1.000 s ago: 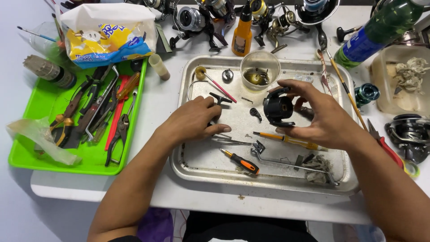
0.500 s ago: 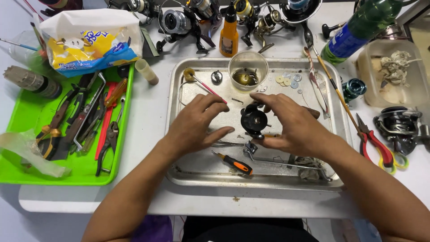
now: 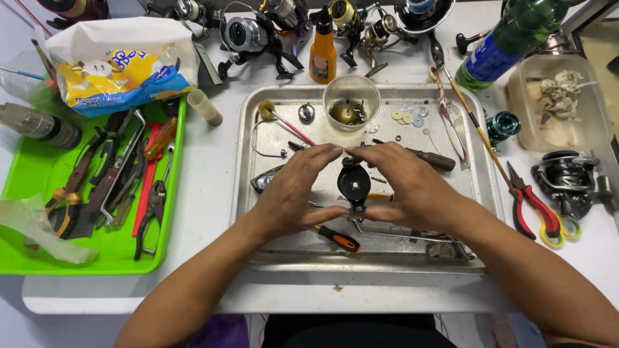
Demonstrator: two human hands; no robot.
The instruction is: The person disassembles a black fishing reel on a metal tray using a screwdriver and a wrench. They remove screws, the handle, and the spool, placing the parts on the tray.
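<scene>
Both my hands hold a black fishing reel body (image 3: 354, 185) over the middle of a metal tray (image 3: 258, 258). My left hand (image 3: 298, 190) grips its left side, with the forefinger stretched over the top and the thumb under it. From the right, my right hand (image 3: 406, 187) clasps the reel the same way. An orange-and-black screwdriver (image 3: 338, 239) lies on the tray just below my left thumb. A brown-handled tool (image 3: 433, 159) lies beyond my right hand.
A green tray (image 3: 26, 174) of pliers and screwdrivers sits at the left, with a tissue pack (image 3: 119, 64) behind it. Several reels (image 3: 251, 32), an orange bottle (image 3: 322, 55) and a green bottle (image 3: 509, 42) line the back. Red-handled pliers (image 3: 535, 206) and another reel (image 3: 567, 177) lie at the right.
My left hand has come off the tray floor and joined the right on the reel body. The reel now sits between both hands, lower and more central.
</scene>
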